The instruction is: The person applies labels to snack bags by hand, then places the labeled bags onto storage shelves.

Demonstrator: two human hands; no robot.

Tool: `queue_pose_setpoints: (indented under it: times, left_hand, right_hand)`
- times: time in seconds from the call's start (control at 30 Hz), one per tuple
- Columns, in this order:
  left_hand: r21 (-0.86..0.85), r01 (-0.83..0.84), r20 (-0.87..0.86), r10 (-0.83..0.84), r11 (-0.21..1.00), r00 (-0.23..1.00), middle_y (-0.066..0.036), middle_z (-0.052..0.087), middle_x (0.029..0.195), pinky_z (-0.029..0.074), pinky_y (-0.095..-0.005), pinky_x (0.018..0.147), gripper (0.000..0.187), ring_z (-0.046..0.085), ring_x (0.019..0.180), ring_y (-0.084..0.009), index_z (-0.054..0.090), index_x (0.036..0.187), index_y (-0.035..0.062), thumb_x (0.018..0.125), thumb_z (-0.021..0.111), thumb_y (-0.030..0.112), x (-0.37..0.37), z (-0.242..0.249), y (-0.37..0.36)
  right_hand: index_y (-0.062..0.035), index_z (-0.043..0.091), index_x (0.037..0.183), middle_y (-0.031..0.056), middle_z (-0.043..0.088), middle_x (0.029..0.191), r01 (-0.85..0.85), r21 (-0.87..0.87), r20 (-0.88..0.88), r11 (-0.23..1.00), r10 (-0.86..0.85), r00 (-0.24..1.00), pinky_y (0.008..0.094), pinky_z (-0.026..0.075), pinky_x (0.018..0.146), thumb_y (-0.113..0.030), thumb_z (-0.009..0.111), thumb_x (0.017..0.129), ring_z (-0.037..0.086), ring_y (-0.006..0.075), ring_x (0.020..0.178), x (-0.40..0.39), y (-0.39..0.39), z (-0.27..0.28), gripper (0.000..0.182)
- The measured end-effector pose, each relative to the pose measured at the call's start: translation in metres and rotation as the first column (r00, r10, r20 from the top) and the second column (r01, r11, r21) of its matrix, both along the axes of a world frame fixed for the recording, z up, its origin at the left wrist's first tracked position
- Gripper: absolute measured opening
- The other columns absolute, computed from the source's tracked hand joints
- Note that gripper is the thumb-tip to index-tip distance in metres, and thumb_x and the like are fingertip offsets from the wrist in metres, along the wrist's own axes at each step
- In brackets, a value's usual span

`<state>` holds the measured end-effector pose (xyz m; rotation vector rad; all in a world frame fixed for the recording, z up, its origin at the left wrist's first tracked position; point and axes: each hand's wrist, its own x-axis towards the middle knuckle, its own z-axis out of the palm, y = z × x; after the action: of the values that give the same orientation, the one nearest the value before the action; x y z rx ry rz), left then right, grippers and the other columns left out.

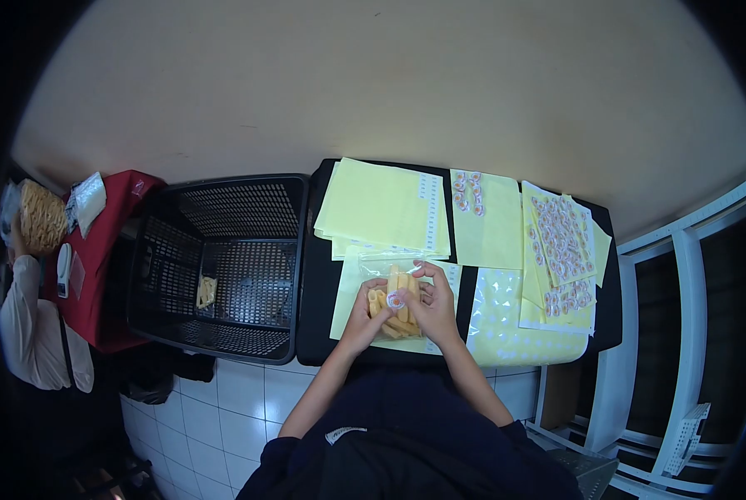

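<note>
The left hand (363, 317) was closed on the clear zip bag (400, 332), its thumb on the front and its fingers curled around the side. The right hand (434, 307) was closed on it too, thumb laid against the round sticker (395, 300) and fingers bent along the opposite edge. The bag, filled with tube-shaped pale-yellow pieces, was held near the front edge of the black-covered table (315, 304), over a yellow sheet (345, 287).

Taking the bag as the centre of the dial, yellow label sheets (377, 200) with small printed strips overlapped at twelve o'clock. Between one and two lay a yellow sticker sheet (494, 237) bearing a few round stickers. A heaped pile of sticker sheets (565, 237) sat at two, and a glossy sheet with pale circles (515, 337) just past three.

Between nine and ten o'clock, beside the table, stood a black lattice crate (256, 275) with one small filled bag (207, 292) on its bottom. White floor tiles (240, 392) showed at eight. Farther out at nine, a person in a pale sleeve (25, 308) was at a red-covered table (123, 217), near a large bag of tan pieces (42, 218). A white metal frame (690, 292) stood at three; a plain beige wall (390, 83) rose at twelve.
</note>
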<state>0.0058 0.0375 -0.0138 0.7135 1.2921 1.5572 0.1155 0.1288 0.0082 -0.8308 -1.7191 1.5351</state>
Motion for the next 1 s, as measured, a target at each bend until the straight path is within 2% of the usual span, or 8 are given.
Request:
queue_pose_setpoints:
  times: [0.2, 0.33, 0.43, 0.5, 0.63, 0.77, 0.93, 1.0]
  left_hand:
    - [-0.082, -0.040, 0.020, 0.042, 0.996, 0.999, -0.003, 0.053, 0.085, 0.042, -0.0217, 0.070, 0.027, 0.052, 0.079, -0.0085, 0.046, 0.103, 0.0023, 0.082, 0.058, 0.017, -0.003, -0.005, 0.006]
    - [-0.060, -0.087, 0.018, 0.089, 0.994, 0.996, -0.002, 0.053, 0.082, 0.042, -0.0204, 0.067, 0.020, 0.051, 0.075, -0.0066, 0.049, 0.094, 0.0024, 0.084, 0.057, 0.017, -0.002, -0.008, 0.005]
    - [-0.052, -0.093, 0.015, 0.094, 0.994, 0.995, -0.002, 0.054, 0.083, 0.043, -0.0202, 0.066, 0.018, 0.051, 0.075, -0.0060, 0.048, 0.095, 0.0030, 0.085, 0.055, 0.017, 0.002, -0.004, 0.006]
    - [-0.072, -0.235, 0.238, 0.246, 0.969, 0.940, -0.002, 0.055, 0.084, 0.045, -0.0219, 0.067, 0.018, 0.053, 0.077, -0.0074, 0.048, 0.098, 0.0035, 0.087, 0.052, 0.017, -0.002, -0.003, 0.007]
    - [0.038, -0.109, 0.300, 0.093, 0.993, 0.949, -0.007, 0.052, 0.099, 0.047, -0.0233, 0.074, 0.033, 0.054, 0.088, -0.0113, 0.038, 0.114, 0.0030, 0.087, 0.051, 0.016, -0.007, -0.017, -0.004]
    - [0.029, -0.058, 0.148, 0.053, 0.998, 0.988, -0.008, 0.050, 0.104, 0.045, -0.0259, 0.080, 0.047, 0.053, 0.095, -0.0148, 0.033, 0.120, 0.0029, 0.080, 0.058, 0.007, -0.009, -0.020, -0.007]
    - [0.004, -0.053, 0.335, 0.048, 0.999, 0.941, -0.008, 0.049, 0.106, 0.043, -0.0277, 0.084, 0.050, 0.051, 0.098, -0.0161, 0.034, 0.119, 0.0023, 0.076, 0.058, 0.001, -0.010, -0.011, -0.009]
    - [0.103, -0.036, 0.407, -0.009, 0.994, 0.914, -0.009, 0.047, 0.108, 0.041, -0.0294, 0.088, 0.050, 0.050, 0.101, -0.0174, 0.034, 0.118, 0.0021, 0.073, 0.056, 0.000, -0.013, -0.016, -0.010]
  right_hand:
    - [-0.0029, 0.040, 0.104, 0.0155, 0.042, 0.120, -0.039, 0.235, 0.046, 0.971, 0.029, 0.999, 0.0282, 0.046, 0.082, 0.002, 0.063, 0.072, 0.053, 0.0218, 0.102, 0.002, -0.010, 0.004, 0.041]
    - [-0.0013, 0.039, 0.114, 0.0162, 0.043, 0.119, -0.051, 0.019, -0.058, 0.999, 0.052, 0.997, 0.0314, 0.040, 0.091, 0.001, 0.063, 0.070, 0.048, 0.0259, 0.109, 0.004, -0.025, 0.004, 0.051]
    - [-0.0013, 0.037, 0.117, 0.0163, 0.042, 0.120, -0.087, 0.114, -0.017, 0.990, 0.089, 0.996, 0.0321, 0.039, 0.092, 0.002, 0.063, 0.068, 0.048, 0.0279, 0.110, 0.011, -0.026, 0.004, 0.055]
    - [-0.0015, 0.040, 0.115, 0.0138, 0.044, 0.119, -0.079, 0.222, 0.006, 0.972, 0.080, 0.997, 0.0284, 0.041, 0.088, 0.003, 0.062, 0.069, 0.048, 0.0214, 0.107, 0.024, -0.018, 0.005, 0.051]
    - [0.0022, 0.055, 0.094, 0.0100, 0.055, 0.094, 0.387, 0.339, 0.071, 0.858, -0.433, 0.898, 0.0281, 0.045, 0.076, -0.002, 0.059, 0.076, 0.055, 0.0192, 0.086, 0.055, -0.005, -0.008, 0.019]
    - [0.0036, 0.058, 0.089, 0.0134, 0.057, 0.095, 0.224, 0.488, 0.193, 0.844, -0.355, 0.915, 0.0322, 0.046, 0.074, -0.005, 0.059, 0.077, 0.058, 0.0233, 0.084, 0.073, -0.024, -0.002, 0.015]
    - [0.0034, 0.045, 0.117, 0.0180, 0.043, 0.125, 0.061, 0.546, 0.401, 0.836, -0.324, 0.857, 0.0435, 0.026, 0.100, -0.009, 0.060, 0.076, 0.039, 0.0318, 0.118, 0.072, -0.039, -0.017, 0.045]
    - [0.0038, 0.044, 0.117, 0.0180, 0.042, 0.126, 0.061, 0.570, 0.416, 0.819, -0.352, 0.839, 0.0444, 0.026, 0.100, -0.011, 0.060, 0.077, 0.039, 0.0313, 0.118, 0.065, -0.032, -0.019, 0.045]
